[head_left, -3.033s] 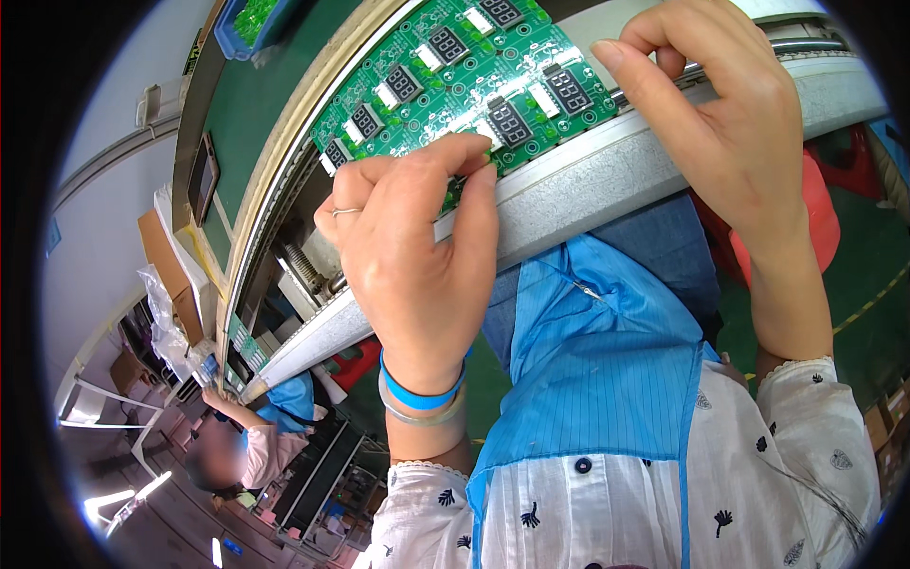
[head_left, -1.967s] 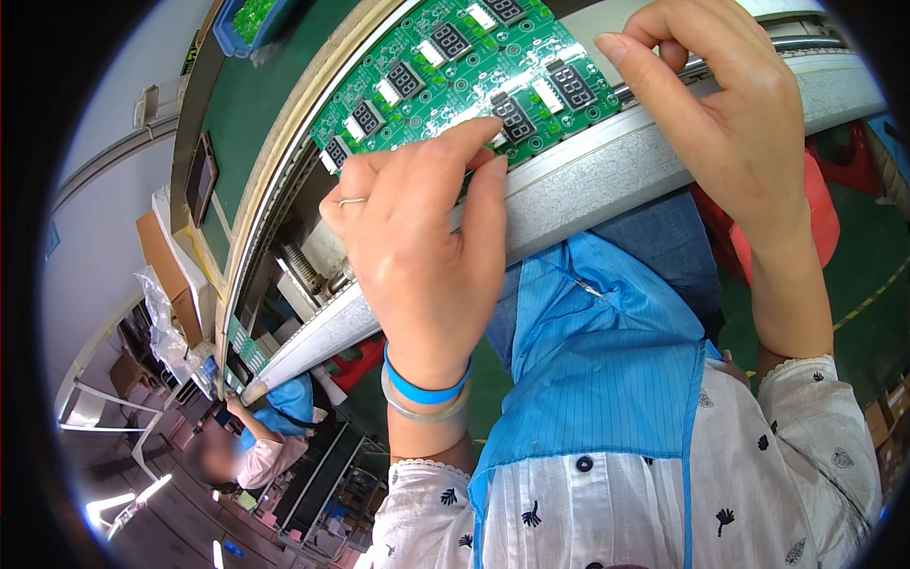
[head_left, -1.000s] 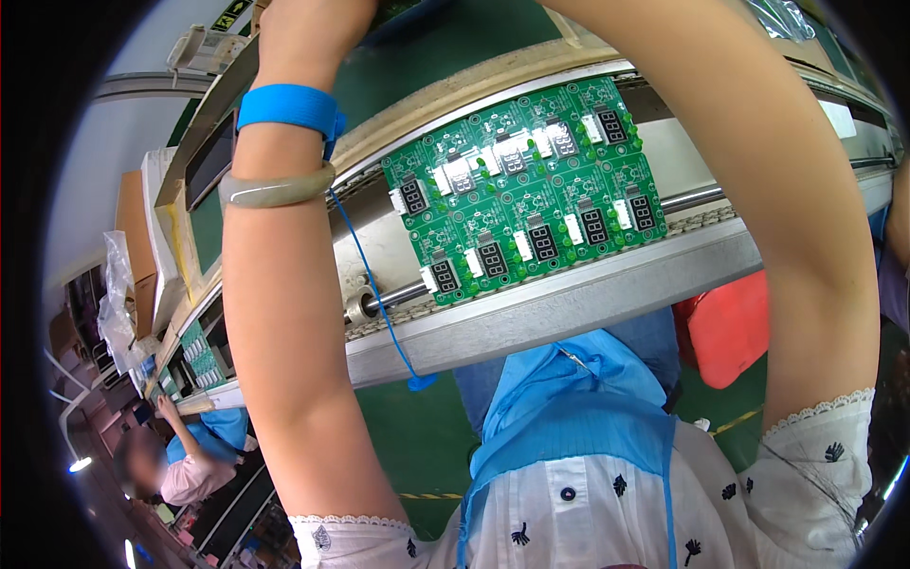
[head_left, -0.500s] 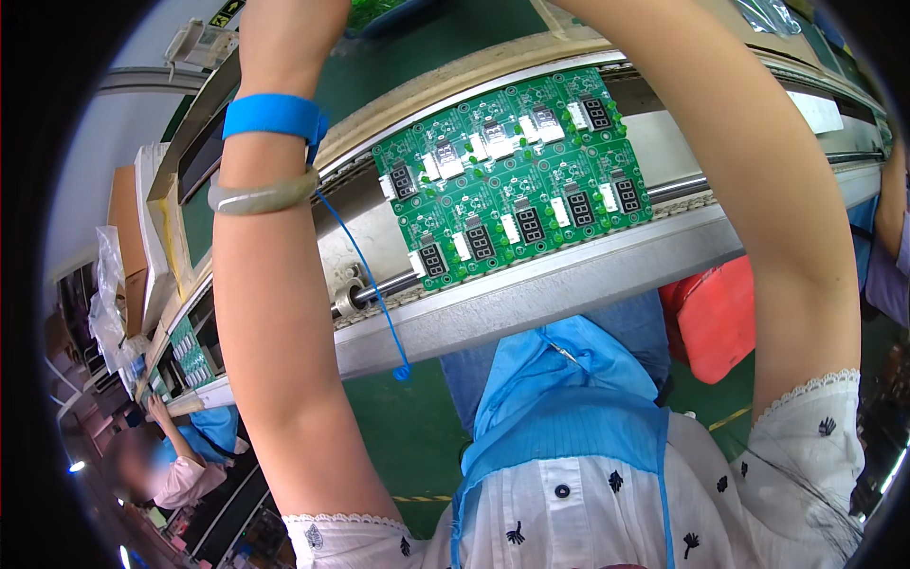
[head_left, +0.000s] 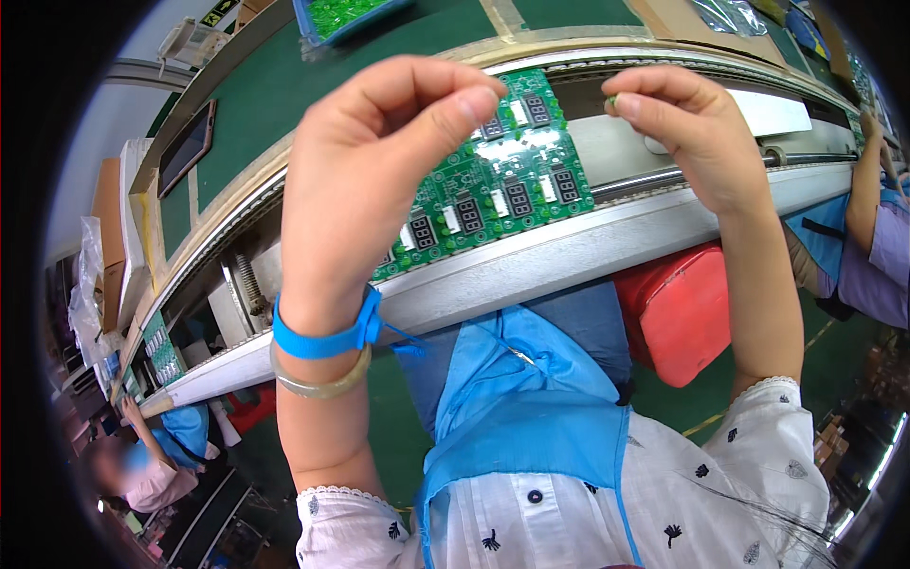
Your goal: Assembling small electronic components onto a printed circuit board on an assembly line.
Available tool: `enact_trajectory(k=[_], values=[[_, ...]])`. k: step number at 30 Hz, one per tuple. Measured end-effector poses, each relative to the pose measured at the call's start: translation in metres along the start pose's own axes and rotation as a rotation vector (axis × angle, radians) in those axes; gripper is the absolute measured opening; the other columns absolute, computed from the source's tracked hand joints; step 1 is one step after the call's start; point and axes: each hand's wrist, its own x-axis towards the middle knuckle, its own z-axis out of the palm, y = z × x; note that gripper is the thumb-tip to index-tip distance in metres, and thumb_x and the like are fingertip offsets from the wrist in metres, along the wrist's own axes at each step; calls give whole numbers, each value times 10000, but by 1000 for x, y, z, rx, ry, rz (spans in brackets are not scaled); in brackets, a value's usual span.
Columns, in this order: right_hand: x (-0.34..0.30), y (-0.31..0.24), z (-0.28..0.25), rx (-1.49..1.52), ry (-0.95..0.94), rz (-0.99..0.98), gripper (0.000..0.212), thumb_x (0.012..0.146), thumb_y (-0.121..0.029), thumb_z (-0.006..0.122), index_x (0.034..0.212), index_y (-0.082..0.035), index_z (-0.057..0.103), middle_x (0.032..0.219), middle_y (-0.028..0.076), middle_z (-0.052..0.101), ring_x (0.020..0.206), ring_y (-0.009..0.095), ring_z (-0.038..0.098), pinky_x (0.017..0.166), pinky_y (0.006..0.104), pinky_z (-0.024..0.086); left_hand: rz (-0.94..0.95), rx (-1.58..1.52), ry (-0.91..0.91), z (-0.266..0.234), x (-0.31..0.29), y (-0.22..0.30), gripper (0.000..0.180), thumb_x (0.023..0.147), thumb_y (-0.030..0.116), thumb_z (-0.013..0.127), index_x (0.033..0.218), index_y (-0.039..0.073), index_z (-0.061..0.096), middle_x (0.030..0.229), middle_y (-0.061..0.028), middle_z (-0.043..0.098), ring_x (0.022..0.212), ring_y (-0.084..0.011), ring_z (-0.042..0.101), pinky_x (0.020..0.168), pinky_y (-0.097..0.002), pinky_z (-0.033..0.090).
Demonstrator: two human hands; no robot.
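A green circuit board panel [head_left: 455, 180] lies on the conveyor, with several dark digit displays and white connectors standing on it. Over its left part hovers my left hand [head_left: 370, 161], thumb and forefinger pinched; what they hold, if anything, is too hidden to make out. This hand covers part of the panel. To the right of the panel, above the conveyor, my right hand [head_left: 692, 133] is closed in a pinch on a small green component [head_left: 611, 102]. A blue band [head_left: 322, 341] with a cord and a bangle circle my left wrist.
A blue tray [head_left: 308, 33] of small green parts stands on the green bench top beyond the conveyor. The conveyor's metal front rail [head_left: 512, 270] runs before me. A phone-like dark device [head_left: 188, 147] lies at far left. A red stool [head_left: 678, 313] is below. Other people sit along both sides.
Both hands have come back toward me from the far side, where they were out of sight. The blue tray now shows fully, and the board panel appears further left in view.
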Motion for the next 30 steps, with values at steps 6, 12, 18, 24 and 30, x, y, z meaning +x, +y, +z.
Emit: enact_trajectory(k=[6,12,18,24,30], values=[[-21,10,-7,-53,-6,-47,222,906,-135,774,1101,-29,785,1011,74,772,966,129,696,907,268,525,-101,-165,9,22,-24,-9,173,949,106,752,1088,3,748,994,-29,737,931,-87,653,851,-232,502],[-27,11,-4,-121,-36,-69,191,920,-128,758,1086,-39,792,995,57,764,939,121,684,871,243,516,-104,-205,-3,26,-36,-23,143,944,54,747,1073,-6,736,1000,-29,741,928,-79,660,846,-228,523],[-26,12,-1,-315,-60,-154,161,890,-75,736,1031,-45,807,986,55,768,941,125,678,859,287,530,-126,-254,5,30,-41,-25,142,947,48,740,1076,-11,734,1008,-40,747,944,-92,674,871,-243,537],[-25,15,8,-668,-107,-457,146,831,-47,734,965,-42,793,936,82,758,914,211,693,827,339,552,-145,-185,27,32,-44,-22,157,937,42,745,1081,-18,762,1001,-54,760,918,-93,685,838,-233,545],[-25,12,17,-811,-94,-524,130,816,-51,742,945,-51,759,909,89,744,901,254,686,806,365,554,-113,-185,54,32,-45,-20,186,934,31,744,1114,-15,761,1002,-58,761,931,-94,688,841,-231,545]])
